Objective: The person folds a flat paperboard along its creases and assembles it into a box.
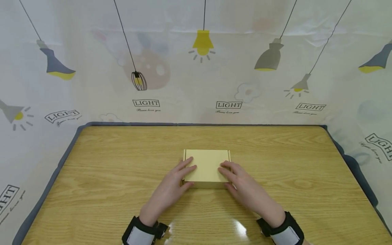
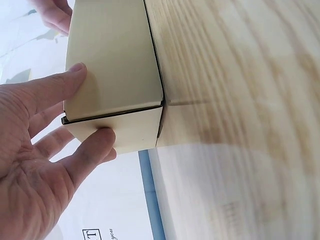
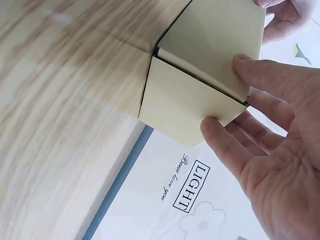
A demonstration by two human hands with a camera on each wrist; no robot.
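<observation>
A closed, pale yellow cardboard box [image 1: 206,166] lies flat on the wooden table, its front wall facing me. At its left end, my left hand [image 1: 171,182] holds it with fingers on the lid and side and the thumb at the front edge. My right hand [image 1: 245,180] grips the opposite end in much the same way. In the left wrist view, a thumb and fingers of the left hand [image 2: 45,145] touch the faces around one corner of the box [image 2: 115,55]. The right wrist view shows the right hand [image 3: 280,135] around another corner of the box [image 3: 210,45].
The wooden table [image 1: 116,153] surrounds the box on all sides. Behind it hangs a white curtain [image 1: 183,75] printed with lamps and lettering, its dark blue border along the table's edges. Black wrist straps [image 1: 144,231] sit on both forearms.
</observation>
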